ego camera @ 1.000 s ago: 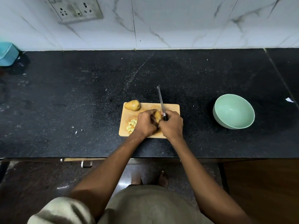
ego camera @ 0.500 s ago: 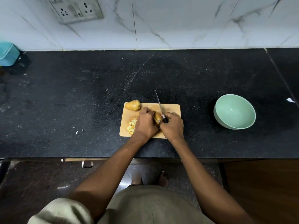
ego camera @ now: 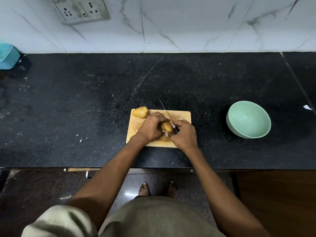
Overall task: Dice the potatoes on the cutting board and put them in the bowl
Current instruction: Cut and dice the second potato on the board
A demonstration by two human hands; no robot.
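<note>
Rectangular pale wooden cutting board (ego camera: 181, 115): left hand (ego camera: 151, 128) clasps smooth tan potato (ego camera: 167, 127); right hand (ego camera: 185, 135) grips black-handled steel knife (ego camera: 168, 117), blade apparently touching it.

Surfaces: stone, wood, glazed ware, steel.
Counter (ego camera: 85, 103) black speckled stone, matt, with pale smears. Wall tiles (ego camera: 188, 23) white marble-look, smooth, faint sheen. Cutting board (ego camera: 183, 115) pale wood, matt. Bowl (ego camera: 248, 119) mint green, smooth, soft gloss. Knife (ego camera: 166, 113) with thin bright metal blade, dark handle. Potato (ego camera: 140, 112) tan skin, dull, slightly rough. Floor (ego camera: 34, 185) dark polished stone, reflective.
</note>
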